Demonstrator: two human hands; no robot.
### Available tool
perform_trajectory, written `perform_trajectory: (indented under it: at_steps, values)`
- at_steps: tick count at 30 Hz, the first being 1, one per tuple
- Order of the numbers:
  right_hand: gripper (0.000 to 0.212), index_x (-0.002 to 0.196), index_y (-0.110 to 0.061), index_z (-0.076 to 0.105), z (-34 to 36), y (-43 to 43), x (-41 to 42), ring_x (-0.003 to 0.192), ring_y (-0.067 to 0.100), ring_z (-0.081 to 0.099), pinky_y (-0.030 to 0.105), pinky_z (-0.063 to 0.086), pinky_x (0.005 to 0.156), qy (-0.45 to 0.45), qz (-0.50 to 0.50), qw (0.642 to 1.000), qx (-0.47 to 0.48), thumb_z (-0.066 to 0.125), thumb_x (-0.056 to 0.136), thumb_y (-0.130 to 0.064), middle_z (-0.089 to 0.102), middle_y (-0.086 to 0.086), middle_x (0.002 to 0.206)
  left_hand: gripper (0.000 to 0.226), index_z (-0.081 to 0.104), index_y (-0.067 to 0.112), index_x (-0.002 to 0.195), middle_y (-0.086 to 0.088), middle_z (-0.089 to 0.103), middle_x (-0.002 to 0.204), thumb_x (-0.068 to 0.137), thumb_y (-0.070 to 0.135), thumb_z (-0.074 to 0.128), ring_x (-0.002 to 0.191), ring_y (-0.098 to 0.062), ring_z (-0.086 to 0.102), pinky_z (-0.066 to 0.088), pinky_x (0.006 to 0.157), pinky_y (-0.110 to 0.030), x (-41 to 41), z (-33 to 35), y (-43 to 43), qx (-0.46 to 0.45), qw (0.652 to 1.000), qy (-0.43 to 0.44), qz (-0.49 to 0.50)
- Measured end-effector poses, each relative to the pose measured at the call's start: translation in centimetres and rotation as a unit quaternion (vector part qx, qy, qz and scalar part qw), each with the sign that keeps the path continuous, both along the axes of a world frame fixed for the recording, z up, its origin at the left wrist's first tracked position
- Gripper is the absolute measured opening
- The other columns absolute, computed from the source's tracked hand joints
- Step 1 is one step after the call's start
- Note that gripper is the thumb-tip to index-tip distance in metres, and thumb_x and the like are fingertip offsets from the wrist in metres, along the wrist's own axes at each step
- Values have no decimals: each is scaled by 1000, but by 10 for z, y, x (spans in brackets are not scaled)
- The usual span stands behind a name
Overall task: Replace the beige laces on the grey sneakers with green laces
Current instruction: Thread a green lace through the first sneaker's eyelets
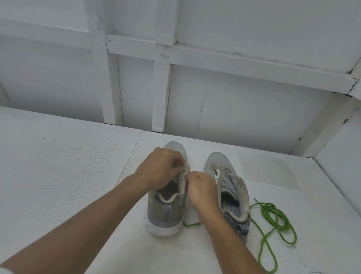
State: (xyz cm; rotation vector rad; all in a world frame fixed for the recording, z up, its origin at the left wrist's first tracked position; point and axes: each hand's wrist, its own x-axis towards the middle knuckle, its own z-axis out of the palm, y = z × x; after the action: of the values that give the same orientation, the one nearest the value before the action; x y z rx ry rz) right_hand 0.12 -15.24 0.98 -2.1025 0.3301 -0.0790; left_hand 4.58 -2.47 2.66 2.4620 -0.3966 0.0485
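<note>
Lighting is bright, even and diffuse, with a cool bluish-white cast across the wall (258, 24) and counter (44, 170); the source cannot be told. Shadows are soft and faint, confined to thin dark edges round the soles of the grey sneakers (165, 215). Wide-angle distortion bows the battens (160, 97) toward the frame edges, and the forearms (83, 226) at the bottom are slightly soft against a sharper centre.

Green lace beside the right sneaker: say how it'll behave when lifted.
Lace is likely floppy: it lies in loose curves and loops. It is probably very light, being thin cord. Its overlapping coils may tangle when pulled.
</note>
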Motion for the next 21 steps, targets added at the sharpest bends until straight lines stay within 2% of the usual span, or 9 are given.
perform_trajectory:
  at_steps: [6,9,12,16,19,21]
  values:
    - [35,56,-14,49,1,-3,2,65,20,44,31,31,55,24,22,999,-5,48,91,-16,49,1,60,14,73,25,98,7,71,95,86,20,67,91,-12,64,54,85,-35,-1,1,-6,9,1000,4,-10]
    - [27,80,-7,63,6,-9,6,68,19,51,29,35,58,66,77,995,-25,45,93,-21,59,4,73,16,72,27,98,8,71,95,86,18,66,91,-11,65,54,85,-35,-2,2,-4,13,1000,11,-6]
    - [17,95,-19,61,5,-14,17,82,22,63,28,42,64,67,88,993,-30,44,93,-23,66,4,91,31,70,24,103,6,72,99,84,2,61,92,-10,66,55,85,-33,-6,1,3,23,999,6,-30]
    - [18,81,-28,58,5,-12,25,84,26,68,33,52,71,18,88,995,-49,49,91,-16,69,5,92,44,69,24,110,5,69,102,80,-6,58,101,-14,63,52,89,-32,-11,-6,10,27,999,-30,-18]
    - [15,79,-23,58,6,-13,24,83,26,68,34,53,76,-2,81,994,-79,54,91,-15,69,5,89,41,65,28,119,12,62,103,85,3,61,116,-16,50,41,99,-37,-17,-8,14,14,998,-59,14]
    - [14,81,-20,55,6,-14,24,84,26,67,37,53,74,-3,80,993,-87,48,92,-14,67,6,89,42,60,30,125,9,59,121,87,15,67,126,-16,40,32,103,-38,-21,-10,21,9,996,-69,47]
